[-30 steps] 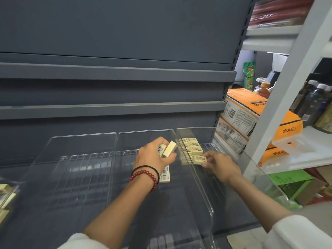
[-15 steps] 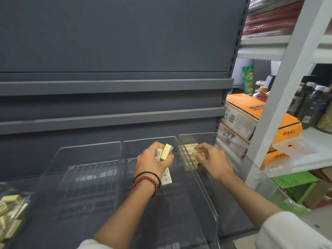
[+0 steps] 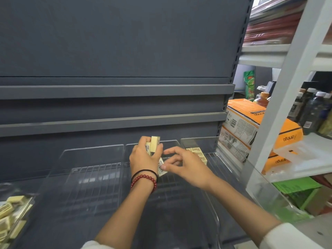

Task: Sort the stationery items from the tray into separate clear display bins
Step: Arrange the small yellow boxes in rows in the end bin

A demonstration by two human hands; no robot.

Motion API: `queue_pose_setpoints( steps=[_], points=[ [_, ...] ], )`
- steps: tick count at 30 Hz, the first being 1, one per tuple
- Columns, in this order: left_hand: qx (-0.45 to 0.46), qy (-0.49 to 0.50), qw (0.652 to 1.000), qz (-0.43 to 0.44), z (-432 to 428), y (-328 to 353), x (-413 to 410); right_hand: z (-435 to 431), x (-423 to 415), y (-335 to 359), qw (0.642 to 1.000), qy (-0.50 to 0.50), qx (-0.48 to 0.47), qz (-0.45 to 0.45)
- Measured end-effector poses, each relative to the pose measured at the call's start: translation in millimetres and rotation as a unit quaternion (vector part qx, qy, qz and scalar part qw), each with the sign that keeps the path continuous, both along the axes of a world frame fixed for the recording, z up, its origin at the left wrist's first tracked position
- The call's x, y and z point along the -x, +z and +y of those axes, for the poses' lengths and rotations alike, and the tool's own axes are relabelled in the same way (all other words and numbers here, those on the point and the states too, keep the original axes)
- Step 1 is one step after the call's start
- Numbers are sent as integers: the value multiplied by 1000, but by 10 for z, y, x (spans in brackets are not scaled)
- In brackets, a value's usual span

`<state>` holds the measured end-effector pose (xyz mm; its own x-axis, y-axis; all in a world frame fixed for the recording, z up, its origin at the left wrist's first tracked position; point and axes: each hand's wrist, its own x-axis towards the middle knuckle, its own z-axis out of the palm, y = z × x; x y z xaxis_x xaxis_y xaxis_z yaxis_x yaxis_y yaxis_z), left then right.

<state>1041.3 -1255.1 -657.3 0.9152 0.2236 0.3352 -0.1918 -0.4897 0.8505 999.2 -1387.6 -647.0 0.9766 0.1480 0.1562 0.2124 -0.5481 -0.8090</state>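
Clutching cream, barcode-labelled blocks (image 3: 154,143), the left hand (image 3: 143,157) hovers over a bin (image 3: 179,203).

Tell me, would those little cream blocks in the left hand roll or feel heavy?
Probably light: the left hand grips several cream blocks at once. Flat, boxy sides suggest they would slide rather than roll. They look stiff, with straight edges in the grip.

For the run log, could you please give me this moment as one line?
left hand grips loose erasers over middle bin | right hand open beside them | placed erasers lie in right bin
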Motion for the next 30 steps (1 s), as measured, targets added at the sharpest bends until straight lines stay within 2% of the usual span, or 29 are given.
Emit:
queue_pose_setpoints(
  steps=[5,8,11,13,16,22,30],
  points=[
    [-25,-15,999,-12,-29,112,77,-155,-36,76,999,-14,23,-32],
    [-47,-37,998,-18,-36,150,91,-391,-77,8,994,-98,-8,-51],
    [-83,-75,994,14,-53,123,139,-635,-106,-117,982,-180,-40,-39],
    [-117,-96,988,34,-68,104,176,-769,-77,-186,979,-204,-8,-15],
    [-159,-108,980,59,-95,92,197,-956,-34,-340,971,-203,121,29],
    [-203,-117,971,54,-114,92,218,-1108,-36,-522,952,-171,229,107],
    [-205,-119,970,57,-87,54,175,-1203,-102,-641,957,-183,197,109]
  ],
)
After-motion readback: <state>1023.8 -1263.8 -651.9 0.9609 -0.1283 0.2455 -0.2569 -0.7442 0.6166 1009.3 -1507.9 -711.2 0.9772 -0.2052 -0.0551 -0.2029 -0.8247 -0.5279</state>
